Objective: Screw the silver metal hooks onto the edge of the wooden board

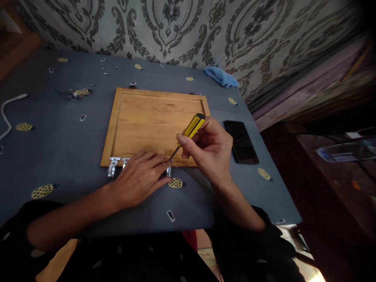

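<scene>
A framed wooden board lies flat on the table, with metal hooks along its near edge. One silver hook shows at the near left corner, and a second beside it is partly covered. My left hand rests over the near edge, its forefinger and thumb around another metal hook, mostly hidden by the fingers. In my right hand is a yellow and black screwdriver, tilted, its tip down by my left forefinger at that hook. Whether the tip sits in a screw is too small to tell.
A black phone lies right of the board, and a blue cloth at the back right corner. Several small metal bits are scattered at the back left. A white cable runs along the left. A patterned wall stands behind.
</scene>
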`<state>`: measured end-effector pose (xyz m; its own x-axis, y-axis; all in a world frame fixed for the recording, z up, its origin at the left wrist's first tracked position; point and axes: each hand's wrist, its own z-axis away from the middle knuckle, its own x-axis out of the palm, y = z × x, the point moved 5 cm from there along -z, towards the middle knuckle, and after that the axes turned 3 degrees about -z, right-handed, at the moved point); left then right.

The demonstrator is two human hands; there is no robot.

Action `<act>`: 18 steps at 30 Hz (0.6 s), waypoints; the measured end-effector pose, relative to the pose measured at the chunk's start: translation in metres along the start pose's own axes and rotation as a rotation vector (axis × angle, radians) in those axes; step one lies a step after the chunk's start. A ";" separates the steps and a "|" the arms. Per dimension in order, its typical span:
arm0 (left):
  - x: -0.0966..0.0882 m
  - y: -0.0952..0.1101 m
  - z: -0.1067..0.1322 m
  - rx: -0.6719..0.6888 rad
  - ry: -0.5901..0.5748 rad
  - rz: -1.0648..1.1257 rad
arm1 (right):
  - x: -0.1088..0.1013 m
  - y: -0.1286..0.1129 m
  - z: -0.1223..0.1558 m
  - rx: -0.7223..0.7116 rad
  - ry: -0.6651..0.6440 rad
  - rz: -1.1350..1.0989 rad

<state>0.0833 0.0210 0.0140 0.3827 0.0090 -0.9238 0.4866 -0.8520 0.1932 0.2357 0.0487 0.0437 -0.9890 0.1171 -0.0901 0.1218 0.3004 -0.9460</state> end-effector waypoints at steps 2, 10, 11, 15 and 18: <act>0.000 0.000 0.000 0.001 0.000 -0.002 | 0.001 0.000 0.000 -0.010 -0.010 -0.009; 0.000 0.000 0.000 0.004 0.008 -0.017 | -0.001 -0.002 -0.001 0.025 -0.132 -0.041; 0.000 0.000 0.000 0.004 0.004 -0.016 | -0.001 -0.004 -0.002 0.028 -0.165 -0.042; 0.000 0.001 0.001 0.004 -0.005 -0.013 | -0.002 -0.008 -0.002 0.020 -0.245 -0.068; 0.000 0.001 0.000 0.005 -0.005 -0.014 | -0.003 -0.006 -0.001 0.028 -0.190 -0.100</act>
<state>0.0835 0.0201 0.0137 0.3716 0.0183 -0.9282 0.4882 -0.8542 0.1786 0.2379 0.0474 0.0500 -0.9943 -0.0934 -0.0505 0.0230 0.2752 -0.9611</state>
